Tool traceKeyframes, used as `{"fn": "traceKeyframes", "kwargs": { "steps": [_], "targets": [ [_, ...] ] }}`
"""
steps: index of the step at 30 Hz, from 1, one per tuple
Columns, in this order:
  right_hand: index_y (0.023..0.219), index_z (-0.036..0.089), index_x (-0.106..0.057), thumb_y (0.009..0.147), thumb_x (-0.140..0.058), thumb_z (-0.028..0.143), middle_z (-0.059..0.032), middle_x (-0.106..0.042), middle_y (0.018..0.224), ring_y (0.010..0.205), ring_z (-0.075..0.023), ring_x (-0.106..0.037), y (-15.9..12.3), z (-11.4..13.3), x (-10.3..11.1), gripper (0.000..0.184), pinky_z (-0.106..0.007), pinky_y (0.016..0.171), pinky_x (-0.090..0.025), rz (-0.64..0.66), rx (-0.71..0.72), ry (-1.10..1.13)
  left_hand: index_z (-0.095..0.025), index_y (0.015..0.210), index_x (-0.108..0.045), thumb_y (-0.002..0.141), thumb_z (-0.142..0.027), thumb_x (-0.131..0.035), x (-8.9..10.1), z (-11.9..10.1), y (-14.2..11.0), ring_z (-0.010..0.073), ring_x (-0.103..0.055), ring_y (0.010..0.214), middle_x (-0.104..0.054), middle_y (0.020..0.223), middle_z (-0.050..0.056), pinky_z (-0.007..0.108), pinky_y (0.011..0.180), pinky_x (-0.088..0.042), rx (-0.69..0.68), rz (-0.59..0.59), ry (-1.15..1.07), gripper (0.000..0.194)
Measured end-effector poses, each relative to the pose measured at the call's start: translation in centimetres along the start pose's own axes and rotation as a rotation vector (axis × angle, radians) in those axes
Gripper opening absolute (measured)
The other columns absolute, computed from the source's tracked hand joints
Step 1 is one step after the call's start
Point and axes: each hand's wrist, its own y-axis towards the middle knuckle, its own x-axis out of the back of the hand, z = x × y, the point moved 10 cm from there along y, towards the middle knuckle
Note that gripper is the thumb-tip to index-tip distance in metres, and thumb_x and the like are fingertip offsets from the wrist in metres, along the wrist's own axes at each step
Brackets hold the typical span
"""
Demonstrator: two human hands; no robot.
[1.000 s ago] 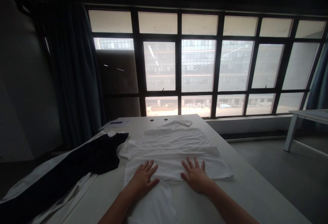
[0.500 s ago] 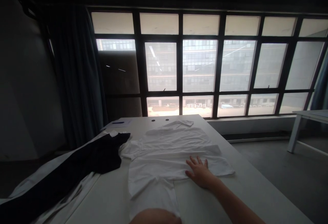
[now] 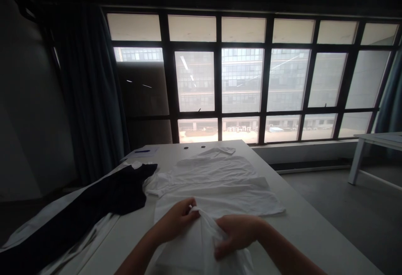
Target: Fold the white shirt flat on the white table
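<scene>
White shirt (image 3: 216, 182) lies spread flat on the white table (image 3: 301, 229), near the middle of its near half, collar end toward the window. Its near hem part is bunched and lifted between both hands.

Risk, as a judgement: the pinched fabric is thin and loose, so it could slip out of one hand and the fold would go crooked. Pulling unevenly could drag the flattened upper part out of shape or wrinkle it. The near edge hangs close to the table front, so slack cloth might slide off. Dim backlight makes edges hard to match.

Left hand (image 3: 176, 220) has fingers curled closed on a raised ridge of the fabric, thumb side up. Right hand (image 3: 237, 233) is closed too, fingers wrapped around the bunched cloth just beside the left, cloth running between them. Fabric passes through both grips, not merely under them.

Dark garment (image 3: 103, 199) lies on the table's left side, touching the shirt's left sleeve area. Paper with a blue pen (image 3: 143, 151) sits at the far left corner. Big window (image 3: 241, 78) behind, another table (image 3: 373, 145) far right.
</scene>
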Motion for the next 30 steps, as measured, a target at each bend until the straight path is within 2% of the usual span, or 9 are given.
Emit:
{"fn": "traceKeyframes", "kwargs": {
  "steps": [4,7,9,12,15,17,22,27,30],
  "targets": [
    [0.103,0.017,-0.074,0.067,-0.079,0.065,-0.0018,-0.070,0.093,0.081,-0.0172,-0.063,-0.4,-4.1,1.5,0.060,-0.022,0.071,-0.046,-0.036,-0.249,-0.122,-0.021,0.089,-0.050,0.091,-0.046,-0.053,2.3,3.3,0.8,0.0149,-0.048,0.073,-0.055,0.077,-0.004,0.025,0.066,-0.034,0.079,-0.122,0.086,0.025],
    [0.097,0.019,-0.076,0.066,-0.080,0.057,-0.0022,-0.069,0.087,0.078,-0.0186,-0.063,-1.9,-7.7,4.0,0.049,-0.024,0.070,-0.046,-0.133,-0.459,-0.229,-0.020,0.087,-0.051,0.090,-0.045,-0.055,3.5,5.1,0.8,0.0160,-0.050,0.072,-0.058,0.077,-0.003,0.025,0.066,-0.033,0.107,-0.191,0.152,0.026],
    [0.099,0.021,-0.076,0.069,-0.078,0.055,-0.0028,-0.069,0.092,0.083,-0.0201,-0.064,-3.0,-9.0,5.3,0.045,-0.026,0.073,-0.047,-0.179,-0.494,-0.239,-0.020,0.086,-0.054,0.089,-0.049,-0.057,3.3,5.9,0.8,0.0165,-0.052,0.074,-0.061,0.080,-0.002,0.025,0.066,-0.034,0.105,-0.134,0.139,0.030],
    [0.113,0.023,-0.073,0.075,-0.069,0.069,-0.0066,-0.068,0.112,0.096,-0.0238,-0.064,-4.5,-10.2,7.0,0.060,-0.030,0.082,-0.048,-0.241,-0.517,-0.232,-0.020,0.089,-0.059,0.090,-0.060,-0.055,1.7,6.7,0.7,0.0176,-0.055,0.081,-0.064,0.091,-0.001,0.025,0.069,-0.038,0.059,0.046,0.103,0.040],
    [0.128,0.020,-0.066,0.087,-0.052,0.074,-0.0119,-0.064,0.126,0.110,-0.0269,-0.062,-5.1,-11.0,8.0,0.069,-0.035,0.092,-0.047,-0.326,-0.554,-0.238,-0.019,0.085,-0.057,0.096,-0.069,-0.035,1.6,8.3,0.9,0.0191,-0.055,0.080,-0.062,0.087,0.002,0.027,0.071,-0.039,0.077,0.022,0.163,0.055],
    [0.122,0.017,-0.068,0.094,-0.043,0.069,-0.0137,-0.066,0.121,0.109,-0.0270,-0.062,-4.8,-11.4,8.0,0.064,-0.036,0.093,-0.046,-0.352,-0.569,-0.250,-0.020,0.080,-0.054,0.097,-0.070,-0.024,1.3,9.5,1.1,0.0200,-0.055,0.078,-0.060,0.083,0.003,0.029,0.072,-0.039,0.115,-0.001,0.186,0.062],
    [0.085,0.014,-0.071,0.094,-0.044,0.066,-0.0126,-0.069,0.087,0.081,-0.0242,-0.066,-3.9,-12.8,6.2,0.060,-0.035,0.080,-0.052,-0.258,-0.638,-0.215,-0.021,0.065,-0.050,0.094,-0.076,-0.020,-0.2,11.7,0.8,0.0202,-0.057,0.068,-0.059,0.070,0.004,0.030,0.071,-0.043,0.237,0.134,0.192,0.068],
    [0.077,0.012,-0.067,0.096,-0.042,0.065,-0.0088,-0.063,0.064,0.052,-0.0162,-0.060,-4.4,-14.3,2.0,0.061,-0.032,0.063,-0.055,0.061,-0.758,0.070,-0.020,0.065,-0.056,0.090,-0.079,-0.025,-0.2,13.4,-1.4,0.0242,-0.061,0.054,-0.062,0.062,0.007,0.033,0.056,-0.047,0.424,0.296,0.210,0.072],
    [0.085,0.011,-0.069,0.097,-0.046,0.054,-0.0143,-0.068,0.078,0.068,-0.0215,-0.067,-3.2,-12.6,3.2,0.051,-0.038,0.077,-0.055,-0.109,-0.679,-0.054,-0.018,0.079,-0.066,0.092,-0.071,-0.031,-0.4,12.8,-1.6,0.0248,-0.064,0.054,-0.066,0.064,0.007,0.033,0.055,-0.049,0.403,0.310,0.240,0.065]
  ]
}}
